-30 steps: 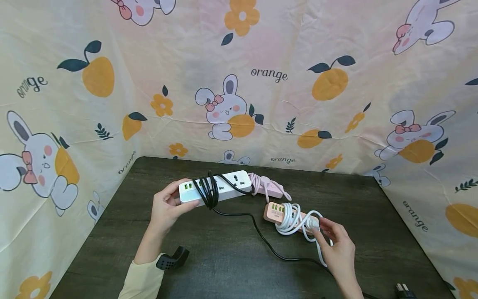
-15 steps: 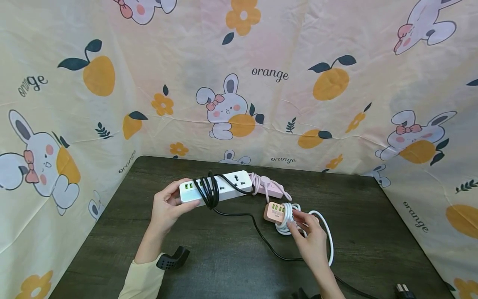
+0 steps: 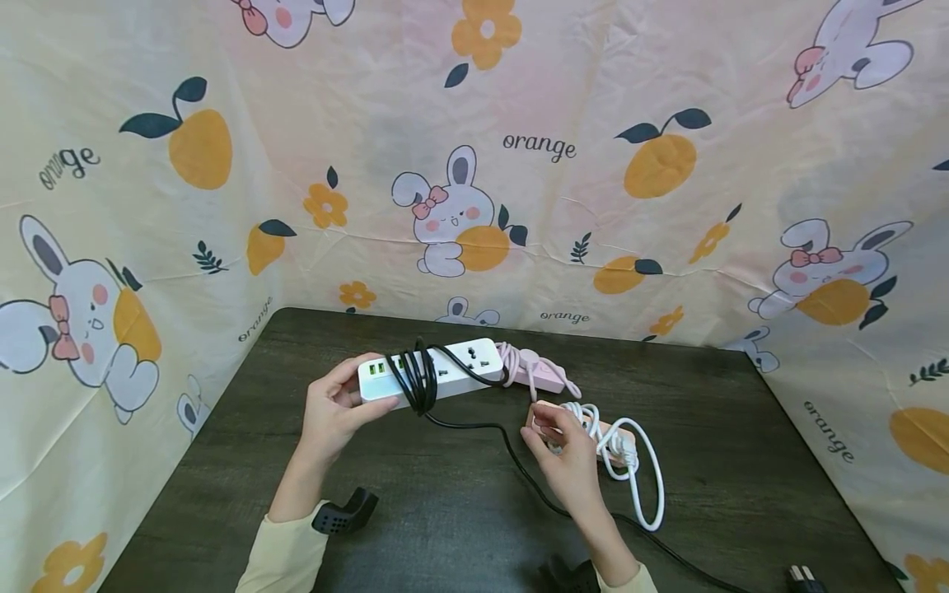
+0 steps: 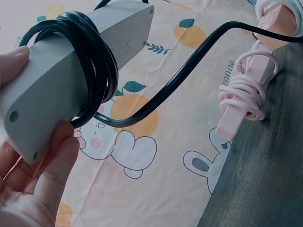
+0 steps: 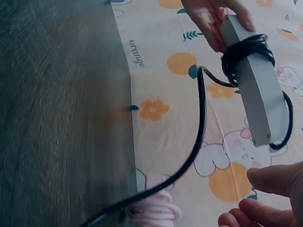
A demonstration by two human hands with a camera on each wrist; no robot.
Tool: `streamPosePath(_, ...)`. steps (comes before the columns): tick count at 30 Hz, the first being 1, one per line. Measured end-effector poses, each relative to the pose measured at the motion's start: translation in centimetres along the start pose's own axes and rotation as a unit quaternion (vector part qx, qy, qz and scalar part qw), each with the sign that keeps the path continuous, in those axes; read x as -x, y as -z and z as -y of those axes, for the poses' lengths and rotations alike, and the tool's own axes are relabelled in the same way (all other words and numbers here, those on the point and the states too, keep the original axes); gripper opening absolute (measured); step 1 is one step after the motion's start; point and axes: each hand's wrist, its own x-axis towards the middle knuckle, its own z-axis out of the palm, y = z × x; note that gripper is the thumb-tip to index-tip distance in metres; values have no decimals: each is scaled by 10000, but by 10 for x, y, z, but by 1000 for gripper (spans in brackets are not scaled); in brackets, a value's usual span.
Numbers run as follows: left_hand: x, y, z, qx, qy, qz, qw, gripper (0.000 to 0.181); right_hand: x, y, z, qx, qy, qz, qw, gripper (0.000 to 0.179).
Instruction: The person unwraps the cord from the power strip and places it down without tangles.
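Note:
My left hand (image 3: 337, 408) grips one end of a white power strip (image 3: 460, 375) and holds it above the table. A black cord (image 3: 423, 387) is wound around the strip, and its loose length trails to the right. My right hand (image 3: 569, 457) is over the left end of a peach power strip (image 3: 606, 427), partly covering it. Wound on that strip is a white cord (image 3: 660, 490) with a loop hanging off its right side. In the right wrist view, the thumb (image 5: 272, 178) and fingers are apart, with nothing between them.
Behind the peach strip lies a pink power strip (image 3: 547, 378) with its pink cord wound around it. The black plug (image 3: 804, 581) is at the lower right of the dark table (image 3: 445, 511). A patterned cloth (image 3: 356, 123) hangs behind the table.
My right hand has moved left along the peach strip, away from the white plug at its right end. The left hand keeps holding the white strip in about the same place.

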Motion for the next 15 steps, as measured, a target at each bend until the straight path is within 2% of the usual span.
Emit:
streamPosePath(4, 0, 0, 1, 3, 23, 0, 10000, 49, -3, -9, 0, -2, 31, 222, 9997, 28)
streamPosePath(8, -1, 0, 1, 6, 24, 13, 10000, 49, -7, -19, 0, 0, 234, 532, 9983, 27)
streamPosePath(15, -1, 0, 2, -76, 35, 37, 10000, 49, -14, -37, -4, 121, 893, 1247, 9881, 27)
